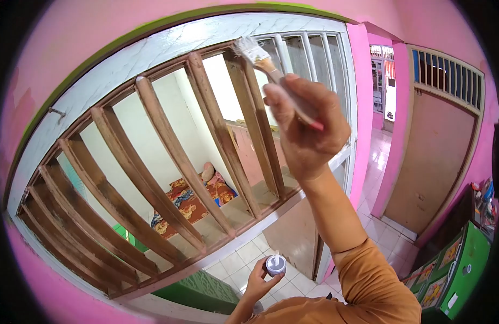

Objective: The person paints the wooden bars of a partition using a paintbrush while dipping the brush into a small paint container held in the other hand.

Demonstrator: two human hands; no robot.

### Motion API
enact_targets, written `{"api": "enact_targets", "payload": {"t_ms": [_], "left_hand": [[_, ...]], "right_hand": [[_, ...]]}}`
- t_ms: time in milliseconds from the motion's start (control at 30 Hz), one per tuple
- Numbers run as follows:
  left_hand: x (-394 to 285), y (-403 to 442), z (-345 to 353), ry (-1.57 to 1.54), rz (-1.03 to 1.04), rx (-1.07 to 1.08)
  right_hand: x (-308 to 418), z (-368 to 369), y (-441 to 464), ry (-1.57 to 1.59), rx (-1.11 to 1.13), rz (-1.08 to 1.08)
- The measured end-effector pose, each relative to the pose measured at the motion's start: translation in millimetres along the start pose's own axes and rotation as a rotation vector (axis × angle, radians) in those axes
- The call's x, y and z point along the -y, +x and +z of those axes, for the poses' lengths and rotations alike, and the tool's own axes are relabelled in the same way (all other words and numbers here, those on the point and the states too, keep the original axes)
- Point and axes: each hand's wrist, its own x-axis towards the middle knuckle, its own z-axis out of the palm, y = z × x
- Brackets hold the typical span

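Right fingers (317, 94) grip 1 paintbrush (264, 63); left fingers (272, 281), cup (276, 266).

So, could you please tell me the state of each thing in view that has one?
Paintbrush: raised near the slat tops, bristles coated whitish.
Right hand: closed around the brush handle.
Small pot: open, pale grey inside.
Left hand: low, gripping the pot.
Brown slats: bare, no white coat.
Right-end slats: coated whitish.
Top beam: white with grey streaks.
Brown door at far right: shut.
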Motion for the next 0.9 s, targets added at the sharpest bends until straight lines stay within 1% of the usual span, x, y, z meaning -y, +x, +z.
{"api": "enact_targets", "payload": {"t_ms": [133,200,267,333,400,467,500,567,600,667,733,767,833,900], "left_hand": [[-1.7,-3.4,-2.5,0.017,0.009,-0.018],[-1.5,-6.2,-4.4,0.012,0.010,-0.020],[2.0,-8.2,-5.8,0.015,0.014,-0.030],[4.1,-10.7,-8.1,0.020,0.016,-0.037],[5.1,-11.7,-9.4,0.004,0.001,-0.033],[3.8,-12.6,-8.5,-0.001,0.003,-0.034],[2.8,-13.1,-8.4,-0.005,0.006,-0.033],[1.2,-13.2,-8.1,0.002,-0.002,-0.033],[0.3,-13.4,-8.1,0.009,-0.009,-0.033],[-1.9,-14.2,-8.4,0.013,-0.017,-0.029],[-1.5,-13.6,-8.7,0.016,-0.019,-0.024],[0.3,-13.2,-9.2,0.017,-0.009,-0.025],[1.1,-12.3,-9.5,0.019,0.001,-0.028],[0.1,-12.8,-8.9,0.014,-0.014,-0.030]], "right_hand": [[19.5,13.2,0.1,0.006,0.035,-0.072],[25.8,19.8,-1.2,0.041,0.019,-0.073],[30.0,20.5,-2.6,0.081,0.058,-0.035],[30.6,18.0,-4.1,0.109,0.077,-0.056],[28.3,18.3,-10.4,0.233,0.049,0.050],[20.5,20.4,-10.8,0.339,0.066,0.095],[17.3,23.6,-10.0,0.380,-0.055,0.176],[17.0,22.3,-6.5,0.464,-0.175,0.315],[12.7,19.4,-5.9,0.462,-0.175,0.316],[-0.1,13.9,-5.2,0.296,-0.125,0.303],[-2.3,11.7,-5.8,0.291,-0.153,0.283],[-1.1,10.9,-6.5,0.284,-0.166,0.219],[10.9,2.0,-7.7,0.272,-0.025,0.114],[22.3,15.2,-7.8,0.336,-0.132,0.173]]}}
